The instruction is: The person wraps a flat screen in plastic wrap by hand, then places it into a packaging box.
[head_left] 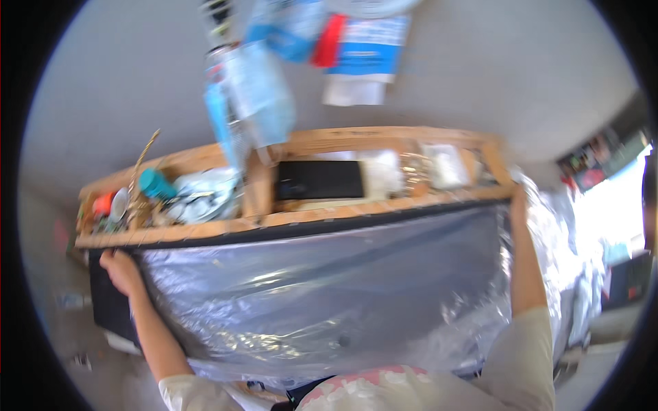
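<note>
In front of me stands a long piece of furniture with an open wooden frame (pixel 384 207) along its top and a black covering (pixel 110 291) below. Clear plastic sheeting (pixel 329 288) drapes over its near face, wrinkled and shiny. At the left end, my left hand (pixel 122 272) is closed on the black-covered edge just under the wood, thumb uppermost. My right hand (pixel 519 205) is at the frame's right corner, beside the bunched plastic; its fingers are blurred and partly hidden.
Inside the frame lie a black flat rectangular object (pixel 319 179), a teal cup (pixel 156 183), an orange item (pixel 104 203), a pale blue plastic bundle (pixel 205 195) and a white packet (pixel 445 166). Face masks (pixel 260 89) hang from the wall above. Loose plastic (pixel 548 233) spills rightward, near a bright window (pixel 617 205).
</note>
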Tool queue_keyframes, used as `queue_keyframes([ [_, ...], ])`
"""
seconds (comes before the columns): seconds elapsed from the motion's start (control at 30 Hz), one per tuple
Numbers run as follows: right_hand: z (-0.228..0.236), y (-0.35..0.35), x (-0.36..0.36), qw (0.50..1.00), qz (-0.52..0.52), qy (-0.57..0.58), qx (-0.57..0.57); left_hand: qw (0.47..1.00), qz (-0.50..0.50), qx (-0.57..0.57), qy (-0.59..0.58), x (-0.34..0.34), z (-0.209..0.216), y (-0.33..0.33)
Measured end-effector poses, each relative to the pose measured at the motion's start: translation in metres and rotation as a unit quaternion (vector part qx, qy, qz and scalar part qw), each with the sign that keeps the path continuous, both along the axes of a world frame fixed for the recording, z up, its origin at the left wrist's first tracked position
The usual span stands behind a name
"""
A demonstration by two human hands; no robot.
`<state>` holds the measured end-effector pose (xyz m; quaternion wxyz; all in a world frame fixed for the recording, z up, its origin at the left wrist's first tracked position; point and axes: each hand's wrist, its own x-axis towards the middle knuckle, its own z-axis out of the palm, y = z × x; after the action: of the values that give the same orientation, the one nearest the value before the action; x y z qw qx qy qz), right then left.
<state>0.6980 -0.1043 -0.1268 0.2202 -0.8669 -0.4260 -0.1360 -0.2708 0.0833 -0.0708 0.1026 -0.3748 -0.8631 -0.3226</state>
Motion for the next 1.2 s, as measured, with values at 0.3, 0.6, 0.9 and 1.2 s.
queue_keyframes([
  [0.3,0.070,-0.020,-0.175,0.970,0.073,0.207,0.100,0.818,-0.102,0.430,-0.368,0.000,0.073,-0.082],
  [0.6,0.083,-0.050,-0.221,0.918,0.119,0.337,0.174,0.748,-0.507,-0.059,0.424,0.095,0.033,-0.158],
  [0.9,0.095,-0.104,-0.407,0.816,0.241,0.508,0.134,0.795,-0.601,-0.065,0.059,0.271,0.093,-0.169],
  [1.2,0.116,-0.103,-0.389,0.971,0.236,-0.041,0.018,0.836,-0.528,-0.072,-0.130,0.253,0.049,-0.148],
])
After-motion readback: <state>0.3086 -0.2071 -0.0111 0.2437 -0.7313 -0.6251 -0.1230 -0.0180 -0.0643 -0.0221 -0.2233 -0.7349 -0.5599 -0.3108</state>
